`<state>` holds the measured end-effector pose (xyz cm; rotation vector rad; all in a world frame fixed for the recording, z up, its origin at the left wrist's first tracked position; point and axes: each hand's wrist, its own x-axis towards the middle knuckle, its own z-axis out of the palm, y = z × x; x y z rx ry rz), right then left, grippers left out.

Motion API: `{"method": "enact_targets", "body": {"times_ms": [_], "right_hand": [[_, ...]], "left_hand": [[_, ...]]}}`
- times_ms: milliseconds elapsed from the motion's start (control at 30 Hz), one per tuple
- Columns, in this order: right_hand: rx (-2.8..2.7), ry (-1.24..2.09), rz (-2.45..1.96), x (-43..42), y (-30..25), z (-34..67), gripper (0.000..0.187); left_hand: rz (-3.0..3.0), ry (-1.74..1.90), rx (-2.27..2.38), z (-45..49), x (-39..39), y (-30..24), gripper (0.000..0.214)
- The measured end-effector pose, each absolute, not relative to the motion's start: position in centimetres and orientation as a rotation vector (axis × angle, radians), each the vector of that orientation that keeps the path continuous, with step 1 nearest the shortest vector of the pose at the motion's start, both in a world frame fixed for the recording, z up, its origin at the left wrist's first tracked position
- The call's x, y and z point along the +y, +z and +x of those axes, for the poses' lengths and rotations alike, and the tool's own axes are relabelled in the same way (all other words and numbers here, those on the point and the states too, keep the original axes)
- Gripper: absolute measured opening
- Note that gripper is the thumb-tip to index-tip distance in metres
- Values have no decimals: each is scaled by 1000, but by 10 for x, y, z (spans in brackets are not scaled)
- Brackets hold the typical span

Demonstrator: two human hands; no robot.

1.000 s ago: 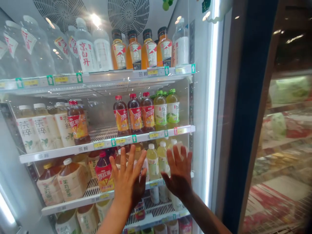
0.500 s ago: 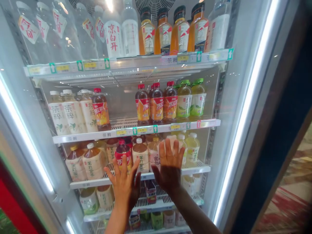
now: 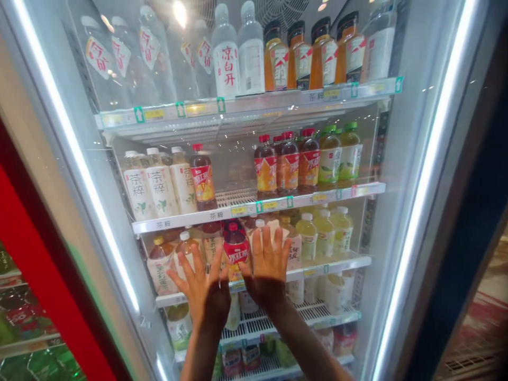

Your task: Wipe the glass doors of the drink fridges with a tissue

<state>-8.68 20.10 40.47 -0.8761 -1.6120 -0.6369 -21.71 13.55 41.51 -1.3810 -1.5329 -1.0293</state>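
Both my hands lie flat with spread fingers against the glass door (image 3: 400,174) of a lit drinks fridge. My left hand (image 3: 204,293) presses the pane in front of the third shelf (image 3: 337,263), over tea bottles. My right hand (image 3: 268,270) sits just right of it, thumbs almost touching, beside a red-labelled iced tea bottle (image 3: 235,251) behind the glass. Neither hand holds anything.
Shelves behind the glass carry water bottles (image 3: 228,58), orange drinks (image 3: 301,55), milk tea bottles (image 3: 159,182) and green-capped tea (image 3: 341,153). A red frame (image 3: 35,254) of another cooler stands at left. A dark door post (image 3: 472,227) runs down the right.
The door has slid to the left with both hands flat on it. My hands have come closer together, and the red cooler frame has come into view at left.
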Motion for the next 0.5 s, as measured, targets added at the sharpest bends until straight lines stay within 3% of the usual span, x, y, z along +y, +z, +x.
{"method": "enact_targets", "body": {"times_ms": [133,333,500], "right_hand": [[-1665,-657,-884,185,381,-114,77],[-1626,-657,-874,184,431,-138,81],[-1626,-698,-868,167,412,-160,78]], "left_hand": [[-1425,-1002,-1507,-241,126,424,91],[-1336,-1072,-1420,-265,125,429,88],[-1314,-1086,-1433,-280,122,427,85]]}}
